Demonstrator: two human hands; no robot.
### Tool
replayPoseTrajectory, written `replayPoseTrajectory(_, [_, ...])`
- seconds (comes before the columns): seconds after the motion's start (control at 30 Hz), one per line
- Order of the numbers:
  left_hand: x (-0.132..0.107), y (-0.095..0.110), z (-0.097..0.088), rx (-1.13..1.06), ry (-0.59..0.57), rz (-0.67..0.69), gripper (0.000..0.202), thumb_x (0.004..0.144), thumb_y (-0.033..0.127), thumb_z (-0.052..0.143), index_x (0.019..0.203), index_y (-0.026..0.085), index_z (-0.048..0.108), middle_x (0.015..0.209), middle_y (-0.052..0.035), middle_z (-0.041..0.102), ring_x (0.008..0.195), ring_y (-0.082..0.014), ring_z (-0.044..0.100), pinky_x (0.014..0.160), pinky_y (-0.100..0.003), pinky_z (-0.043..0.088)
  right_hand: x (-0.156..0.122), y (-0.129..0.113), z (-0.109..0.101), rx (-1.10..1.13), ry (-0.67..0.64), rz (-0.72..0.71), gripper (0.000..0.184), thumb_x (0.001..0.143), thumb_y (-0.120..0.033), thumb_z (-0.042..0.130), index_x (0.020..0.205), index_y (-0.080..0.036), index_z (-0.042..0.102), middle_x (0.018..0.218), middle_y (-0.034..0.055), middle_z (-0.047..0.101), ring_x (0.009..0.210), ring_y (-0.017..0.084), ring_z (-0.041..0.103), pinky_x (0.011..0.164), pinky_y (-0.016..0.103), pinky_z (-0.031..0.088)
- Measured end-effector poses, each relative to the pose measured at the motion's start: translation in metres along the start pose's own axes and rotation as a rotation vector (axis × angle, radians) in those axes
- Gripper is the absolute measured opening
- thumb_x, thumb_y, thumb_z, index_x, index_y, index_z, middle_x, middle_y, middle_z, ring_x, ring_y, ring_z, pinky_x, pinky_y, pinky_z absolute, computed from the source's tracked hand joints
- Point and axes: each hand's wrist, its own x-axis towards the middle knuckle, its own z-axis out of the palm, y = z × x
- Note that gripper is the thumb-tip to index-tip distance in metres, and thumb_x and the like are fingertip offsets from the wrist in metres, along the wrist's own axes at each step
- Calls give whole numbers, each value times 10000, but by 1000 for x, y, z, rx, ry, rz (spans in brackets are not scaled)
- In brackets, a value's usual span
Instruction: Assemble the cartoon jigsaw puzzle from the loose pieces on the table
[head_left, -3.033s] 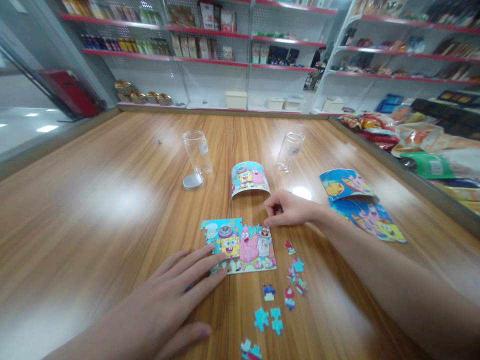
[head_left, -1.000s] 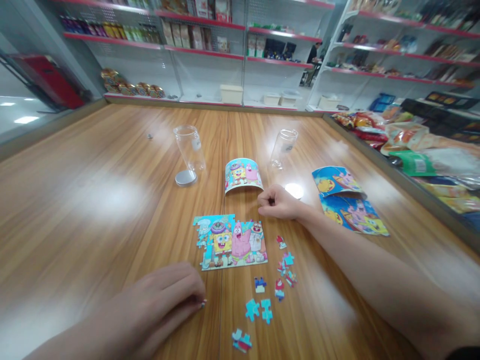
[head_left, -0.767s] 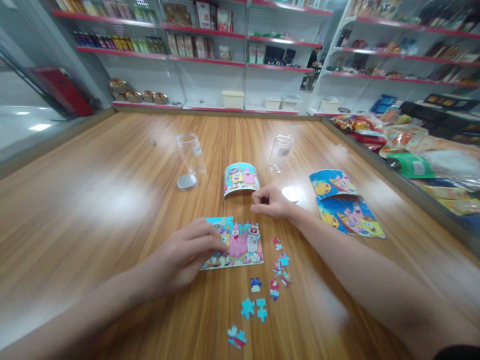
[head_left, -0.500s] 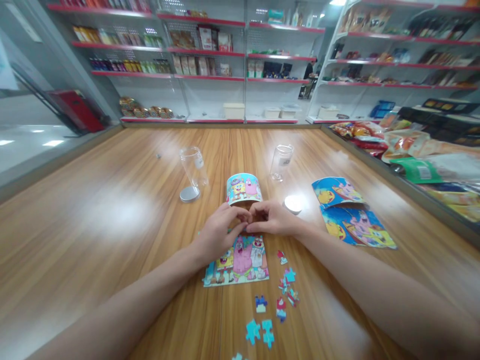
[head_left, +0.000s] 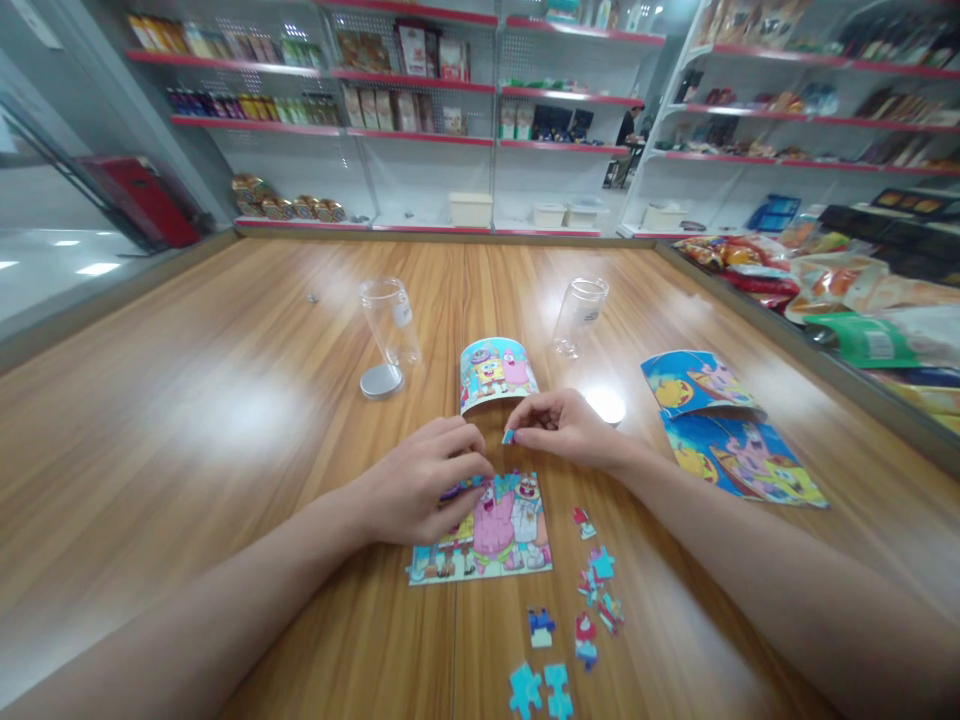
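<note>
A partly joined cartoon jigsaw puzzle (head_left: 495, 535) lies flat on the wooden table (head_left: 225, 420). My left hand (head_left: 420, 480) rests on the puzzle's upper left part, fingers curled and pressed on it. My right hand (head_left: 562, 430) hovers just above the puzzle's top edge, pinching a small blue puzzle piece (head_left: 508, 436) between thumb and fingers. Several loose pieces (head_left: 592, 590) lie to the right of and below the puzzle. A curved picture card (head_left: 495, 372) stands just behind the hands.
Two clear jars (head_left: 390, 320) (head_left: 577, 315) stand behind, with a round lid (head_left: 381, 381) by the left one. Two cartoon picture sheets (head_left: 720, 430) lie at the right. Snack bags (head_left: 847, 290) line the right edge. Store shelves (head_left: 450, 110) fill the background.
My left hand moved from the table's near left up onto the puzzle. My right hand lifted a little and now shows a small blue piece in its pinch.
</note>
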Motion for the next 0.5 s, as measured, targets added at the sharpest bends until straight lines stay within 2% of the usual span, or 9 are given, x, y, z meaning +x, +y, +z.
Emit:
replayPoseTrajectory(0.13, [2, -1, 3, -10, -51, 41, 197, 919, 232, 550, 1075, 164, 650, 1057, -109, 590, 979, -215, 550, 874, -389, 471, 0, -1, 1, 50, 12, 7, 197, 819, -322, 731, 852, -129, 704, 735, 25, 667, 620, 98, 558, 557, 216, 396])
replayPoseTrajectory(0.3, [3, 0, 3, -8, -68, 12, 208, 937, 261, 536, 1083, 163, 646, 1082, -117, 580, 993, -223, 543, 890, -404, 472, -1, -3, 1, -29, 15, 4, 224, 833, -354, 731, 820, -132, 707, 671, -3, 610, 565, 79, 473, 514, 220, 332])
replayPoseTrajectory(0.43, [3, 0, 1, -15, -64, 16, 209, 934, 249, 536, 1090, 166, 647, 1065, -109, 577, 970, -213, 539, 870, -389, 477, -2, -4, 0, -33, -11, -40, 257, 847, -300, 705, 1047, -140, 729, 736, 2, 629, 599, 87, 493, 541, 226, 360])
replayPoseTrajectory(0.5, [3, 0, 1, -9, -65, 10, 213, 932, 243, 534, 1096, 167, 646, 1068, -108, 576, 975, -215, 538, 870, -391, 475, -2, -5, -1, -83, -16, -78, 256, 853, -267, 683, 1072, -147, 739, 738, 5, 637, 595, 85, 481, 539, 225, 355])
